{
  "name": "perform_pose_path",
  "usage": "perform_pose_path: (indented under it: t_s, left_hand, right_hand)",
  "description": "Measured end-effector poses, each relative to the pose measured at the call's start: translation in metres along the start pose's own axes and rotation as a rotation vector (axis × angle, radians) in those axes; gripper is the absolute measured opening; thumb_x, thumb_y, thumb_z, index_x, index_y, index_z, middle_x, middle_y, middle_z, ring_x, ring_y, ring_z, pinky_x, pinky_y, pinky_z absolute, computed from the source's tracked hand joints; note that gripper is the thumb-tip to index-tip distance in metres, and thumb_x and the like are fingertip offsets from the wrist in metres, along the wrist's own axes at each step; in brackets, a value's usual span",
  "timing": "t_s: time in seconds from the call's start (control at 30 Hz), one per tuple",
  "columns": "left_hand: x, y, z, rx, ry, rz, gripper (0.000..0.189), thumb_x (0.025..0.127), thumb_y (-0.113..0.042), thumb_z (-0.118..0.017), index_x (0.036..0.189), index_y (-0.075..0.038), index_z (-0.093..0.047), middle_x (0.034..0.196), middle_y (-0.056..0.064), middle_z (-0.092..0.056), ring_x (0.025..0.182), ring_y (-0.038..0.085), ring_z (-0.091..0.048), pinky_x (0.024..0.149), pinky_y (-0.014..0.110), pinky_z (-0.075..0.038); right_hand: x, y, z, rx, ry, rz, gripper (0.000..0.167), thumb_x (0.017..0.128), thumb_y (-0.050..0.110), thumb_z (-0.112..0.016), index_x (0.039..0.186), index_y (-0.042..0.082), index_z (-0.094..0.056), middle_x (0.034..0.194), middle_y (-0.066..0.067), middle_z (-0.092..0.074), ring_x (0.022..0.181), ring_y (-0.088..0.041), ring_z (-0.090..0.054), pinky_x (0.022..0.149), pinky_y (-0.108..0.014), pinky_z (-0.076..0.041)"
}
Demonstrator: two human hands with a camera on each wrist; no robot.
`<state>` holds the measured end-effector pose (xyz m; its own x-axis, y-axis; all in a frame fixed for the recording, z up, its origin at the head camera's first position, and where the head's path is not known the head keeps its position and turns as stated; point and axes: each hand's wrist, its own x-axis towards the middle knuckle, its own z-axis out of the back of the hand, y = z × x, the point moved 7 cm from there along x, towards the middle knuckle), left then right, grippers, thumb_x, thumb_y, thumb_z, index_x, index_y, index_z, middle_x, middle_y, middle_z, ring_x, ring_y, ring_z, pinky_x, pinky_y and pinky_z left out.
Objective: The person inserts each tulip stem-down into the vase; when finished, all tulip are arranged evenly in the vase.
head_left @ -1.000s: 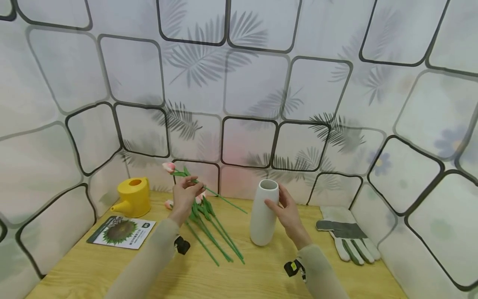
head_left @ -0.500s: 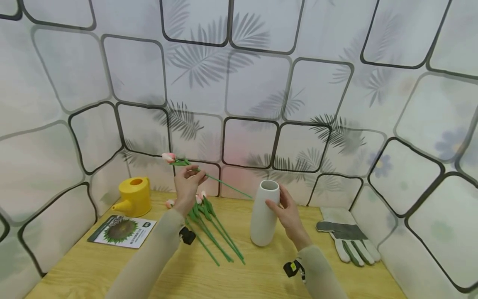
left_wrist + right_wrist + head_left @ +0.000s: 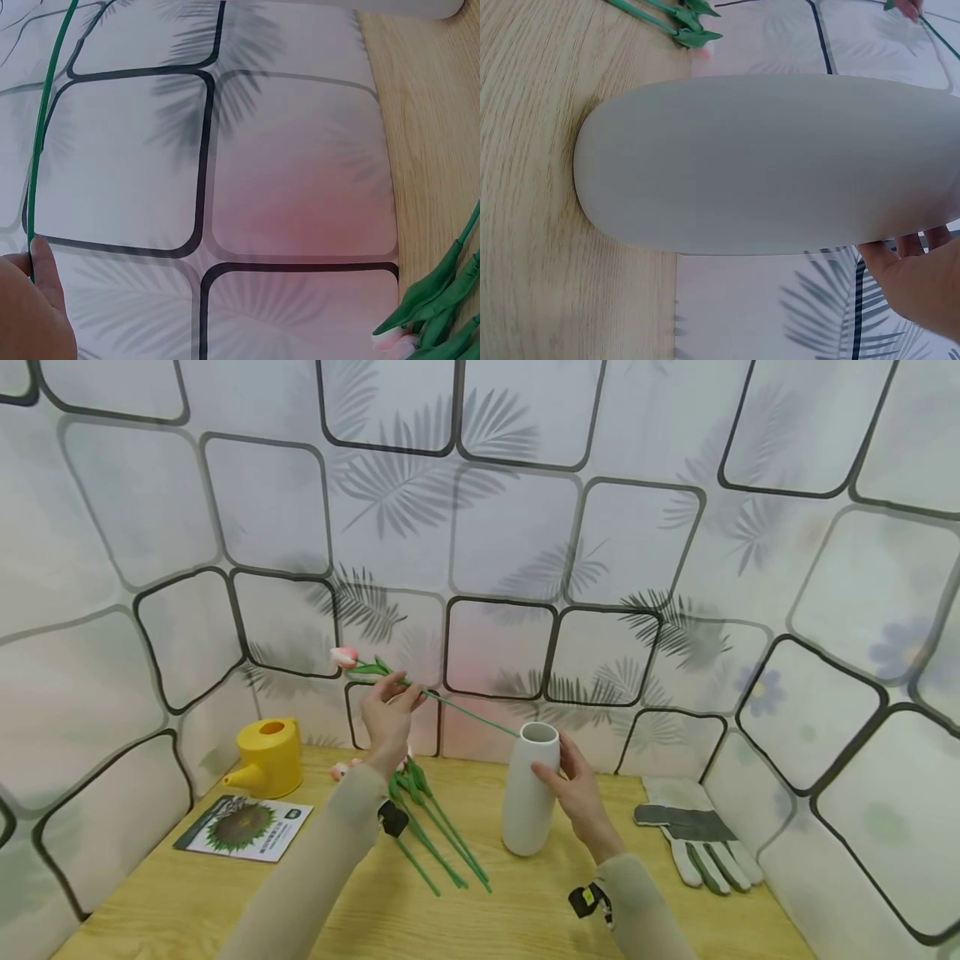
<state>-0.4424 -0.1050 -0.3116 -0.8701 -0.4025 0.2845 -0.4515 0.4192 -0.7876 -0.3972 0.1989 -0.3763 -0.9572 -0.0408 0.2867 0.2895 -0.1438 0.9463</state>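
Observation:
My left hand [image 3: 390, 714] pinches the green stem of a pink-and-white artificial tulip [image 3: 468, 713] between thumb and fingers. Its bloom points left, while the stem slants down to the right, its tip at the rim of a tall white vase [image 3: 527, 802]. The vase stands upright on the table, and my right hand [image 3: 577, 789] grips its right side near the top, thumb in front. In the right wrist view the vase [image 3: 765, 165] fills most of the picture, with the hand [image 3: 915, 277] at its upper part. Several more tulips [image 3: 431, 818] lie below my left forearm.
On the left of the wooden table [image 3: 420, 931] stand a yellow watering can [image 3: 272, 758] and a seed packet with a sunflower picture [image 3: 243, 827]. A pair of grey, white and green gloves [image 3: 697, 831] lies at the right. Patterned fabric walls [image 3: 510, 560] close off the back and sides.
My left hand has risen and moved right with the tulip, bringing its stem tip from left of the vase up to the rim. The right hand and vase have stayed put.

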Motion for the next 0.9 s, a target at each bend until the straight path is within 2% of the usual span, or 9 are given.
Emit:
perform_pose_path:
  t_s: [0.23,0.4,0.57,0.7,0.9]
  left_hand:
    - [0.001,0.005,-0.016,0.026,0.013,-0.016,0.034,0.085,0.006,-0.071,0.118,0.003,-0.063,0.085,0.005,-0.055,0.073,0.013,-0.065,0.08,0.032,-0.06]
    - [-0.003,0.004,-0.031,0.068,0.045,-0.076,0.032,0.087,0.008,-0.068,0.118,0.004,-0.064,0.087,0.008,-0.058,0.073,0.014,-0.066,0.078,0.033,-0.061]
    - [-0.012,-0.004,-0.052,0.162,0.116,-0.168,0.03,0.089,0.005,-0.067,0.119,0.003,-0.066,0.097,0.019,-0.064,0.077,0.016,-0.068,0.077,0.037,-0.061]
    - [-0.017,-0.009,-0.066,0.232,0.167,-0.231,0.03,0.09,0.002,-0.067,0.12,-0.001,-0.067,0.101,0.02,-0.066,0.078,0.023,-0.069,0.079,0.045,-0.06]
    - [-0.026,-0.009,-0.082,0.311,0.246,-0.303,0.029,0.092,-0.004,-0.067,0.121,-0.006,-0.069,0.101,0.016,-0.07,0.081,0.037,-0.07,0.075,0.047,-0.06]
  right_hand:
    - [0.001,0.0,0.0,0.0,-0.001,0.002,0.075,0.092,0.022,-0.07,0.154,0.016,-0.03,0.154,-0.011,-0.04,0.141,-0.032,-0.038,0.117,-0.055,-0.029]
    - [0.001,0.001,0.001,0.0,-0.001,0.001,0.074,0.092,0.021,-0.07,0.154,0.016,-0.03,0.154,-0.011,-0.039,0.141,-0.031,-0.037,0.117,-0.055,-0.029]
    - [0.003,0.0,0.002,0.012,-0.012,0.008,0.072,0.093,0.018,-0.069,0.154,0.017,-0.031,0.154,-0.009,-0.039,0.141,-0.03,-0.038,0.117,-0.054,-0.029]
    - [0.003,-0.001,0.0,0.016,-0.005,0.003,0.072,0.093,0.019,-0.069,0.154,0.018,-0.03,0.155,-0.009,-0.039,0.141,-0.03,-0.037,0.117,-0.053,-0.029]
    - [0.002,-0.003,-0.001,0.016,-0.006,-0.009,0.073,0.093,0.02,-0.069,0.154,0.017,-0.03,0.155,-0.009,-0.039,0.142,-0.03,-0.037,0.117,-0.053,-0.029]
